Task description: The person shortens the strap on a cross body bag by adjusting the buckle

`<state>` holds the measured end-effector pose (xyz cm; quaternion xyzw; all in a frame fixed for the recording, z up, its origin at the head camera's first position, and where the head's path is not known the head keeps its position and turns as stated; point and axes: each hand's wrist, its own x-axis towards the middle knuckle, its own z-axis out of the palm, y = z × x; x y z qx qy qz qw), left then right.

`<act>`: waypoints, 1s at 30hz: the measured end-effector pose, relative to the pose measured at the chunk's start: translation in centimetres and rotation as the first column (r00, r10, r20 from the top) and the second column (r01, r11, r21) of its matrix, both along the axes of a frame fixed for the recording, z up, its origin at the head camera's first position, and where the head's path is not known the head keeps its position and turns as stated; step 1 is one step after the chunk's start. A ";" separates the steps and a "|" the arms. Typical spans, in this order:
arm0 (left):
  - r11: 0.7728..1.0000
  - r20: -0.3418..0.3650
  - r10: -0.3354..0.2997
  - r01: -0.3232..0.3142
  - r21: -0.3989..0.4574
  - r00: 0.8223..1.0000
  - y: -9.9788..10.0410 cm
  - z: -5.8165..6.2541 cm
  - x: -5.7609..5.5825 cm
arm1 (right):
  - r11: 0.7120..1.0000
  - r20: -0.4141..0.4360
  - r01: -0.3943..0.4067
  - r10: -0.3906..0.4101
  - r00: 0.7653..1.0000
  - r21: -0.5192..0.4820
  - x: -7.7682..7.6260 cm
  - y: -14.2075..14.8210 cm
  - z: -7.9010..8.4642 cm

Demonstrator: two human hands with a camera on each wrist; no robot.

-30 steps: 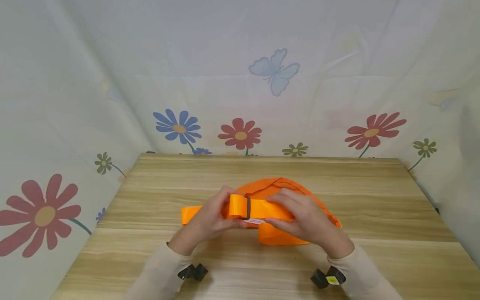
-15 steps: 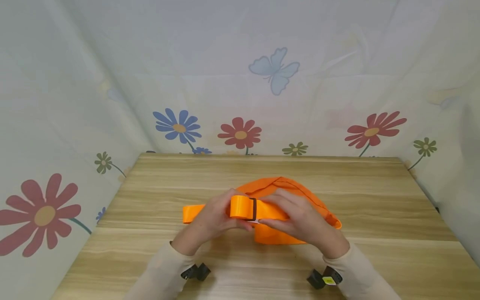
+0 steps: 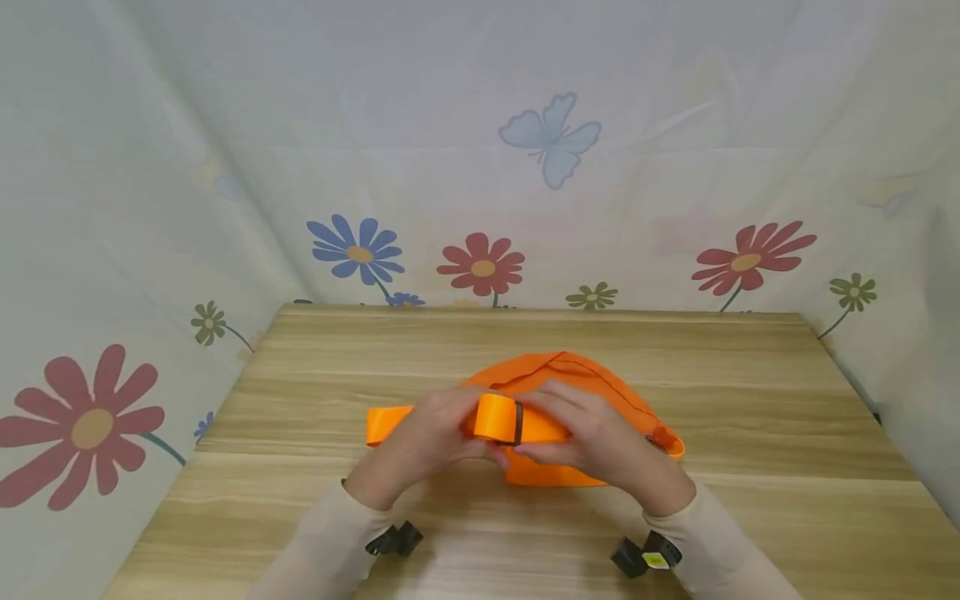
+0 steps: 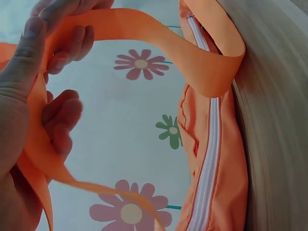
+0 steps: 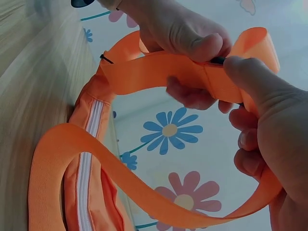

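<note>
An orange waist bag (image 3: 570,367) with a white zipper (image 4: 212,125) lies on the table. Above its near side, both hands hold its orange webbing strap (image 3: 547,427). My left hand (image 3: 431,429) grips the strap beside a raised loop (image 3: 494,418), left of a dark slide buckle (image 3: 518,423). With thumb and fingers, my right hand (image 3: 596,425) pinches the strap just right of that buckle. In the right wrist view, the right thumb (image 5: 255,79) presses near the buckle, which is mostly covered. Loose strap hangs in curves below the hands.
The wood-grain table (image 3: 315,358) extends around the bag. A pale cloth backdrop (image 3: 420,183) with printed flowers stands behind and at the sides. A strap end (image 3: 386,423) sticks out left of the left forearm. Small dark cameras (image 3: 395,540) sit at both wrists.
The strap loop and slide buckle have shifted slightly right. The hands have come closer together, and less strap shows between the buckle and the right hand. The bag stays in place.
</note>
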<state>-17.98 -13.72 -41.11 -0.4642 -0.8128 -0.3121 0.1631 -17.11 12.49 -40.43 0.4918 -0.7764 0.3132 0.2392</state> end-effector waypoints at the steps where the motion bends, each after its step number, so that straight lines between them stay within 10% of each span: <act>1: 1.000 -0.004 0.011 -0.012 -0.015 1.000 -0.1 0.0 0.0 | 1.000 0.005 -0.008 0.008 1.000 -0.003 0.0 0.0 0.0; 30: 0.991 -0.073 0.094 -0.100 -0.094 0.993 -0.7 0.0 0.2 | 0.999 0.089 0.003 -0.008 0.996 0.050 -0.4 0.4 -0.2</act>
